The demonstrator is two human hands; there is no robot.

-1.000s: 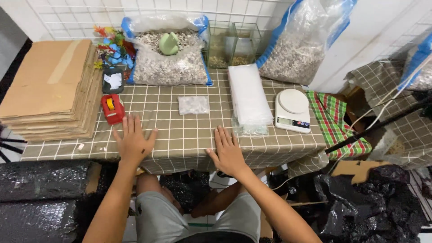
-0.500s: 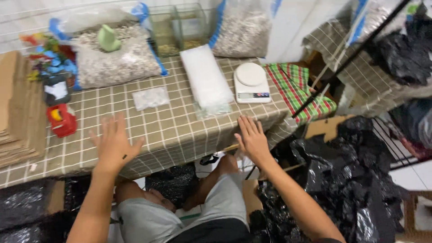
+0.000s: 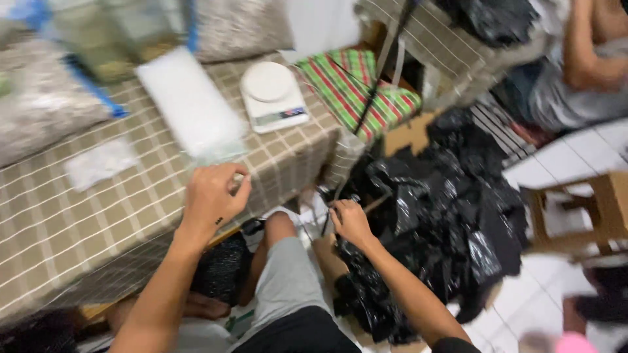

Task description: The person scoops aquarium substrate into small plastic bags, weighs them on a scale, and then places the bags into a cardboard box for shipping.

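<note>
Left hand [image 3: 212, 196] curled at the checked tablecloth's [image 3: 78, 216] edge; right hand [image 3: 350, 221] gripping black plastic bags [image 3: 445, 216] beside the table; white kitchen scale [image 3: 271, 95] behind.

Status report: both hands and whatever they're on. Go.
Left hand curled at the edge of the checked table, by the clear bag stack. Right hand down at the black plastic bags, grip unclear. White scale untouched.
</note>
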